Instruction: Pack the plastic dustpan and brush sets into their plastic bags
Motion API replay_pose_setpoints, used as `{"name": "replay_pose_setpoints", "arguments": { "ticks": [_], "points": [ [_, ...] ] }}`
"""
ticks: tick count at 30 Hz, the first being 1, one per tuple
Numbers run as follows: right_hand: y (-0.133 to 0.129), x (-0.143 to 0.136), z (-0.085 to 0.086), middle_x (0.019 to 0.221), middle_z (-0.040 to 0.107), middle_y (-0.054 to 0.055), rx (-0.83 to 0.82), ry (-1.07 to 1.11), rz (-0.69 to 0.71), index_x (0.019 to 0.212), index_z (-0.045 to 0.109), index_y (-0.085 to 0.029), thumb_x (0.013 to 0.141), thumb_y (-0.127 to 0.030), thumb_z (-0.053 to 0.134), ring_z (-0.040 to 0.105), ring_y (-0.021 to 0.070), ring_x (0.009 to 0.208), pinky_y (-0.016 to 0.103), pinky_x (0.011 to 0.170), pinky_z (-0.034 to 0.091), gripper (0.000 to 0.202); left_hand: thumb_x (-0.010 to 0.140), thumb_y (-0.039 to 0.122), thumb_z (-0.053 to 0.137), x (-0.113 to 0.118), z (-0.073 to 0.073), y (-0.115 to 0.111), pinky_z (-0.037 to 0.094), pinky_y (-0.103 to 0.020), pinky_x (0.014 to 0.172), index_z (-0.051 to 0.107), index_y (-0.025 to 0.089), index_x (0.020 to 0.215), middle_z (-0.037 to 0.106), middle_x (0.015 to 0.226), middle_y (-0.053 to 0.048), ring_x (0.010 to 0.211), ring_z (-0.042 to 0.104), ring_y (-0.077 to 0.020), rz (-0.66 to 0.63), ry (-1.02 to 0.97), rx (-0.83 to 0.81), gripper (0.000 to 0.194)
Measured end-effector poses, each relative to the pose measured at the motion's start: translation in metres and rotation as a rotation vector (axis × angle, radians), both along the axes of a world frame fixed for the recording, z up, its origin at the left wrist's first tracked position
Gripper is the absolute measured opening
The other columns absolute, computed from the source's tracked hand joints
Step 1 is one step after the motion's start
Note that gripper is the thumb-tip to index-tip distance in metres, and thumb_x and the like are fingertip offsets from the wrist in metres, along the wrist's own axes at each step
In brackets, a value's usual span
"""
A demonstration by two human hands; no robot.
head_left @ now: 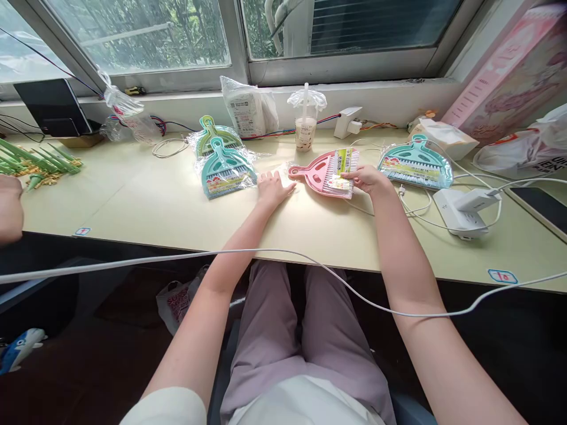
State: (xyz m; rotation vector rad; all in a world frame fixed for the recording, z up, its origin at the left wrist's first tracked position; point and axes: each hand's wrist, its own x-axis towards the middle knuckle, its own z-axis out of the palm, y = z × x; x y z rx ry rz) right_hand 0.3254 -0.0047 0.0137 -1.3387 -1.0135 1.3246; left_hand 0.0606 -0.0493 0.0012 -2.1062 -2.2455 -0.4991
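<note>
Right of centre, your right hand [370, 179] pinches the pink dustpan set [326, 171] at its wide end, handle [297, 172] pointing left toward your spread left hand [271, 189].

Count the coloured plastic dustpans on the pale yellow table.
4: yellow-green plastic dustpan at left, teal dustpan overlapping its front, pink dustpan by the right hand, second teal dustpan farther right. More may hide underneath.

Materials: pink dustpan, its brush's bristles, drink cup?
Pink dustpan: likely molded plastic, smooth; uniform color, cutouts near the handle.
Bristles: pale, fine, evenly packed strands; probably synthetic, though the look alone can't confirm.
Drink cup: clear, glossy, probably thin plastic; contents show through. Glass not excluded.
</note>
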Motion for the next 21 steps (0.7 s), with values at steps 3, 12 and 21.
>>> {"name": "replay_pose_setpoints", "arguments": {
  "ticks": [3,12,21],
  "points": [
    [0.002,-0.001,0.000,0.077,0.077,0.008,-0.010,0.030,-0.011,0.087,0.073,-0.011,0.061,0.002,0.087,0.077,0.0252,0.080,0.035,0.074,0.067,0.032,0.086,0.050,0.063,-0.005,-0.003,0.003,0.031,-0.052,0.111,0.068,0.013,0.113,0.062,0.125,-0.021,0.125,0.051,-0.0395,-0.045,-0.033,0.001,0.046],
    [0.007,-0.005,-0.006,0.079,0.078,0.010,-0.022,0.078,0.012,0.083,0.074,-0.009,0.060,0.010,0.082,0.077,0.0246,0.080,0.033,0.074,0.067,0.030,0.088,0.026,0.066,-0.020,0.004,0.011,0.043,-0.035,0.102,0.071,0.018,0.108,0.069,0.118,-0.011,0.118,0.059,-0.0264,0.020,-0.241,-0.036,0.022],
    [0.005,-0.010,-0.007,0.081,0.078,0.009,-0.017,0.102,0.026,0.085,0.073,-0.009,0.061,0.011,0.081,0.077,0.0246,0.082,0.033,0.075,0.068,0.032,0.086,0.036,0.069,-0.024,0.003,0.013,0.047,-0.037,0.099,0.073,0.018,0.100,0.071,0.108,-0.013,0.114,0.063,-0.0294,0.023,-0.169,-0.020,0.022]
  ]
}}
